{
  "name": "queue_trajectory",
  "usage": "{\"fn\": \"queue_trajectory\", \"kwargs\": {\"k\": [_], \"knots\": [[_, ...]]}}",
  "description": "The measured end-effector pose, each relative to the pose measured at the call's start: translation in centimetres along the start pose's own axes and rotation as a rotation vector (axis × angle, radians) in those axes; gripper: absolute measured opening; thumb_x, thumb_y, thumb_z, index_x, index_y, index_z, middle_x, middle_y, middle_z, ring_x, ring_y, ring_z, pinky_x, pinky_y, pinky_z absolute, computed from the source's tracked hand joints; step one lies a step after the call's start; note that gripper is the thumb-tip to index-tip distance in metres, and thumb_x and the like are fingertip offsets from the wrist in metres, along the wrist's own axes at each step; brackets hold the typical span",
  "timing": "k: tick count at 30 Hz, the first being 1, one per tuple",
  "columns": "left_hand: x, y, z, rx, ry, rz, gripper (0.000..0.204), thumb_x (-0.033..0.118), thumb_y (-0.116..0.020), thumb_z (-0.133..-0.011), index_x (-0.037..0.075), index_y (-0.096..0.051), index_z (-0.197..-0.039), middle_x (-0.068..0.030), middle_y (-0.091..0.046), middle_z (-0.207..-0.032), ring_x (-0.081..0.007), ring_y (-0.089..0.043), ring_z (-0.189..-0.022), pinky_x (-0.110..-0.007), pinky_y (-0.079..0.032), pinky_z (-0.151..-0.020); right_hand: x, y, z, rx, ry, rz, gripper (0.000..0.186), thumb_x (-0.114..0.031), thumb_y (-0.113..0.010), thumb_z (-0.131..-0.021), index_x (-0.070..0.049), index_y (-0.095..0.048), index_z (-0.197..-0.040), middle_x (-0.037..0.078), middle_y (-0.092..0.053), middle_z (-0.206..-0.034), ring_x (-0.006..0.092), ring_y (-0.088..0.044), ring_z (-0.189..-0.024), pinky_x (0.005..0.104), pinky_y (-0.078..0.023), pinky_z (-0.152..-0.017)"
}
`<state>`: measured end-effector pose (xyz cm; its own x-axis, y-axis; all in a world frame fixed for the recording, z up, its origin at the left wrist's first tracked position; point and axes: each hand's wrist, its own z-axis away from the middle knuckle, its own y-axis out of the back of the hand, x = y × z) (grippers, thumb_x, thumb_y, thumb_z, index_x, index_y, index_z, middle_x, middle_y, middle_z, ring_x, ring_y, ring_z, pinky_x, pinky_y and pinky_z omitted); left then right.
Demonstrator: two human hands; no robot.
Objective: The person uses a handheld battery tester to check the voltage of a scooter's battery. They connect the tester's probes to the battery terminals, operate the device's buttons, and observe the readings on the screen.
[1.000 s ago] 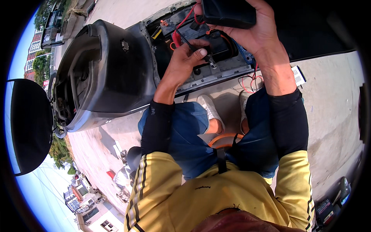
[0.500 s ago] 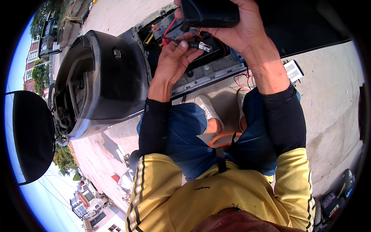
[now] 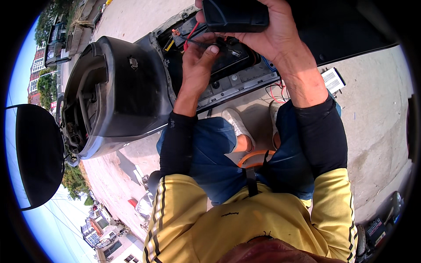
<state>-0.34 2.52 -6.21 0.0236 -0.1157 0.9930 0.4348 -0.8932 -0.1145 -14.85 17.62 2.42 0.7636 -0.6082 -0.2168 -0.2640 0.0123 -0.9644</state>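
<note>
My right hand [image 3: 280,37] is wrapped round a black box-shaped device [image 3: 236,16] above the opened bay of a scooter. Below it, my left hand [image 3: 198,65] pinches a black alligator clip [image 3: 222,45] on a dark lead between thumb and fingers. The clip's metal jaw [image 3: 235,53] shows past the fingers, over the dark bay. Beside that hand a red lead [image 3: 192,31] runs up toward the device. An orange-tipped terminal [image 3: 176,32] stands out to the left of it. My fingers hide part of the clip, and the underside of the device cannot be seen.
The scooter's dark body [image 3: 136,81] stands to the left, with a round mirror [image 3: 39,155] at the far left. A white vented box [image 3: 333,80] lies on the concrete to the right, near thin red and black wires [image 3: 276,90]. A dark battery-like box [image 3: 376,230] sits at the lower right.
My left hand has shifted slightly right and turned, with its fingertips further round the clip. The device in my right hand has moved slightly left.
</note>
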Motion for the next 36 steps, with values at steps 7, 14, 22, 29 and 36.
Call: {"fn": "queue_trajectory", "kwargs": {"k": [7, 14, 22, 29, 36], "knots": [[-0.9, -1.6, -1.8, 0.129, -0.3, -0.469, 0.028, -0.006, -0.067, -0.094, -0.001, -0.05, -0.116, -0.0102, -0.065, -0.11, -0.0154, -0.064, -0.1, -0.029, -0.051, -0.088, 0.0, 0.2, -0.2, -0.01, 0.029, 0.031, 0.026, -0.014, -0.071, -0.096, -0.001, -0.066, -0.119, 0.011, -0.071, -0.103, 0.0236, -0.071, -0.094, 0.0396, -0.059, -0.084], [-0.8, -1.3, -3.0, 0.179, -0.359, -0.699, 0.027, -0.005, -0.068, -0.092, -0.001, -0.05, -0.112, -0.0164, -0.072, -0.098, -0.0248, -0.071, -0.091, -0.035, -0.053, -0.084, 0.0, 0.4, -0.2, -0.052, -0.004, 0.0, 0.027, -0.017, -0.07, -0.097, -0.002, -0.065, -0.119, 0.01, -0.071, -0.102, 0.0227, -0.071, -0.093, 0.0406, -0.06, -0.084], [-0.7, -1.5, -3.8, 0.156, -0.418, -0.793, 0.027, -0.004, -0.069, -0.09, -0.002, -0.052, -0.111, -0.0189, -0.074, -0.098, -0.0309, -0.074, -0.094, -0.038, -0.055, -0.082, -0.4, 0.2, 0.1, -0.089, -0.045, -0.008, 0.027, -0.018, -0.069, -0.098, -0.001, -0.065, -0.118, 0.011, -0.071, -0.101, 0.0239, -0.071, -0.093, 0.042, -0.059, -0.086], [0.4, -1.7, -4.2, 0.104, -0.406, -0.89, 0.034, -0.003, -0.071, -0.088, -0.002, -0.055, -0.118, -0.0193, -0.073, -0.101, -0.0323, -0.073, -0.095, -0.039, -0.055, -0.082, -0.3, 1.2, -0.5, -0.192, -0.049, -0.037, 0.026, -0.019, -0.069, -0.098, -0.001, -0.065, -0.115, 0.01, -0.071, -0.101, 0.023, -0.07, -0.093, 0.0402, -0.057, -0.088], [0.3, -1.1, -5.3, 0.08, -0.449, -1.025, 0.024, 0.006, -0.072, -0.086, 0.004, -0.075, -0.11, -0.0174, -0.075, -0.111, -0.0342, -0.071, -0.107, -0.04, -0.053, -0.09, 0.0, 0.7, -0.2, -0.037, -0.029, -0.045, 0.022, -0.018, -0.069, -0.098, -0.003, -0.066, -0.114, 0.01, -0.07, -0.1, 0.0229, -0.07, -0.093, 0.0399, -0.057, -0.087]]}}
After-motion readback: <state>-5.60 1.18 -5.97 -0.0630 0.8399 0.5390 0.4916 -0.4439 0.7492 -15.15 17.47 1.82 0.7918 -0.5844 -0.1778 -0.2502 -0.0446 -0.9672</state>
